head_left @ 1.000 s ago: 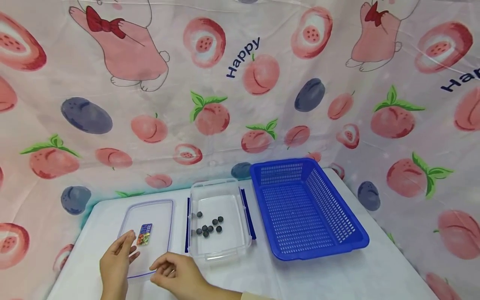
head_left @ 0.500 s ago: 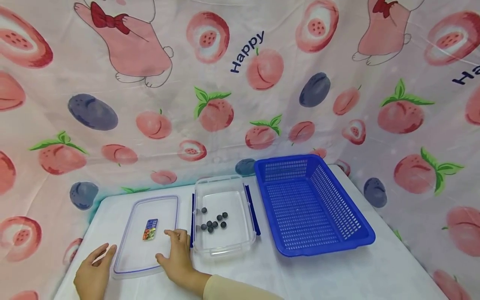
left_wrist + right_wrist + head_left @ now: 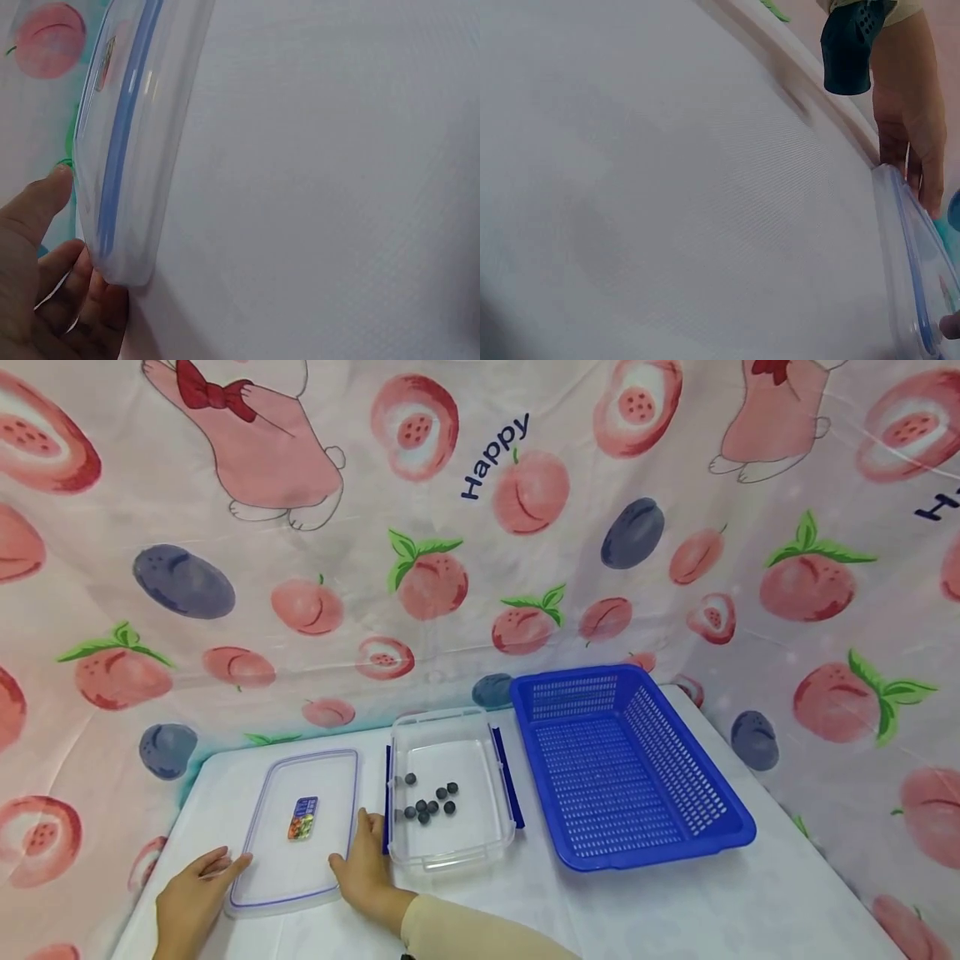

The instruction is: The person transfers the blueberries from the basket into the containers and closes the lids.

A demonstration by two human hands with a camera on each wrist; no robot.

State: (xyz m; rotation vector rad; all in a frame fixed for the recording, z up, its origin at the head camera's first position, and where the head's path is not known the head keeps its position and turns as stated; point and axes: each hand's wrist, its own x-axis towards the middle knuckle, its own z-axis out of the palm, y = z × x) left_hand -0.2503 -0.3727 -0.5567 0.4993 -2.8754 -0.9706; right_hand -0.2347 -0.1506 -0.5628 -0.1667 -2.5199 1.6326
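A clear lid [image 3: 296,852] with a blue seal and a small coloured sticker [image 3: 302,818] lies flat on the white table. My left hand [image 3: 197,893] touches its near left corner with straight fingers. The left wrist view shows the lid's corner [image 3: 124,187] between the thumb and fingers of my left hand [image 3: 45,247]. My right hand [image 3: 365,868] rests along the lid's right edge, thumb on the lid. The right wrist view shows the lid [image 3: 911,262] and my left hand [image 3: 904,127] beyond it. Right of the lid, a clear container [image 3: 480,847] holds several dark balls [image 3: 429,806].
A blue perforated basket [image 3: 720,827] stands right of the container, reaching the table's right side. A fruit-patterned cloth [image 3: 480,527] hangs close behind and to both sides. The white table [image 3: 637,910] runs bare along its near edge.
My left hand came off the lid top and settled at its near left corner. My right hand moved up along the lid's right edge. The lid sits slightly farther from me.
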